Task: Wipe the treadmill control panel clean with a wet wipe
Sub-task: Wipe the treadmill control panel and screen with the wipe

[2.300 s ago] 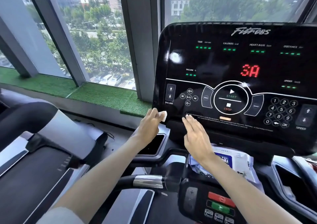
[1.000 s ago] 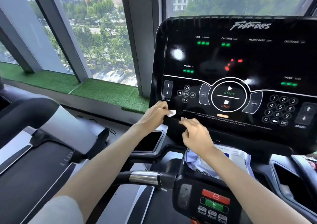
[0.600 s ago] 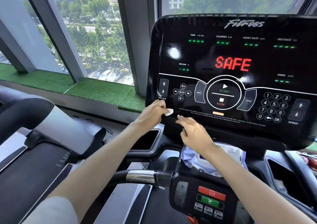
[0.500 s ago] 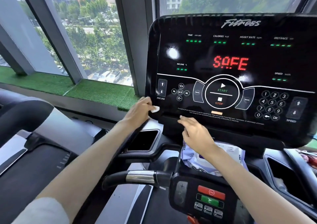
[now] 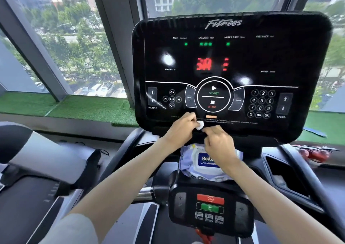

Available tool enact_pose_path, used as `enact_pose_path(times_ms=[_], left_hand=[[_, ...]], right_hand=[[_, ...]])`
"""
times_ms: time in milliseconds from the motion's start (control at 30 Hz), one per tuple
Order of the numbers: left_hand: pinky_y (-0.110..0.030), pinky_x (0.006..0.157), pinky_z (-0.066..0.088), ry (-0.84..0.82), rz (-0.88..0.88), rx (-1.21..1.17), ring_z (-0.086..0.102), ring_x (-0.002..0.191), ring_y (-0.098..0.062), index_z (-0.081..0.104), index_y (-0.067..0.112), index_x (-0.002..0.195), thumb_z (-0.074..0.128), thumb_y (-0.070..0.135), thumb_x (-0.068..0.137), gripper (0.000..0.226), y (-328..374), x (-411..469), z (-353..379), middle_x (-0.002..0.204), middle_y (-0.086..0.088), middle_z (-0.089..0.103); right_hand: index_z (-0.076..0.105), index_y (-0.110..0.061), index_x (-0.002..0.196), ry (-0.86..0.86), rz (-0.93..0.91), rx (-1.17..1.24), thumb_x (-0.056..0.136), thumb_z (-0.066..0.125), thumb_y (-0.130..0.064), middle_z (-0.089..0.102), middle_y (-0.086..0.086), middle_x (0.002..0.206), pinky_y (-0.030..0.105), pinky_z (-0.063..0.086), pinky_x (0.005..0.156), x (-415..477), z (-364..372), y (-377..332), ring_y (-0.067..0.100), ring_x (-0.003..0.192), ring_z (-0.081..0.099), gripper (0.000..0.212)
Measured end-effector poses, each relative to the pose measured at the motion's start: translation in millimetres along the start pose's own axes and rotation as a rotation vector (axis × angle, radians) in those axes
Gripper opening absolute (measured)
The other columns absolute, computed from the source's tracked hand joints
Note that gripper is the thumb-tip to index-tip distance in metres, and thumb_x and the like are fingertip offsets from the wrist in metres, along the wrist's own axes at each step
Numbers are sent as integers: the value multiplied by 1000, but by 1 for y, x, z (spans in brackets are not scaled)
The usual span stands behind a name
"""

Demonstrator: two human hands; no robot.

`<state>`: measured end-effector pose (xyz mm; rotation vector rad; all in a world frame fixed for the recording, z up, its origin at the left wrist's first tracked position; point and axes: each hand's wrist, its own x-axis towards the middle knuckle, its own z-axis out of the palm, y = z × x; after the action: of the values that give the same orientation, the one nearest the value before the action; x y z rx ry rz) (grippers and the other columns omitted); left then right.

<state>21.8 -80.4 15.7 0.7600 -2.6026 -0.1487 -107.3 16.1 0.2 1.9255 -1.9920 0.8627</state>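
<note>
Head view: pinching a small folded white wet wipe between both hands at the near bottom edge of the glossy black treadmill control panel, just below the round START/STOP dial. Left hand closed around the wipe's left side; right hand curled, fingertips meeting the wipe from the right. Only a corner of the wipe showing, so cannot tell how much is bunched inside the grip. Judging the step as opening or refolding the wipe before the next pass. Doing it well likely means spreading it flat to a fresh face, then pressing lightly and sweeping sideways, avoiding the touch keys while the red display is lit. Resting just near of the hands on the ledge: a soft pale-blue wipes packet with a blue label.
</note>
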Motion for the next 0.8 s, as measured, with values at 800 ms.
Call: enact_pose_path(times_ms=[800], left_hand=[[-26, 63, 49, 252, 408, 160, 46, 82, -19, 63, 5, 101, 61, -9, 66, 38, 92, 130, 12, 92, -4, 52]], right_hand=[[70, -6, 80, 26, 332, -114, 56, 59, 5, 68, 5, 69, 32, 54, 67, -46, -67, 103, 27, 71, 60, 29]])
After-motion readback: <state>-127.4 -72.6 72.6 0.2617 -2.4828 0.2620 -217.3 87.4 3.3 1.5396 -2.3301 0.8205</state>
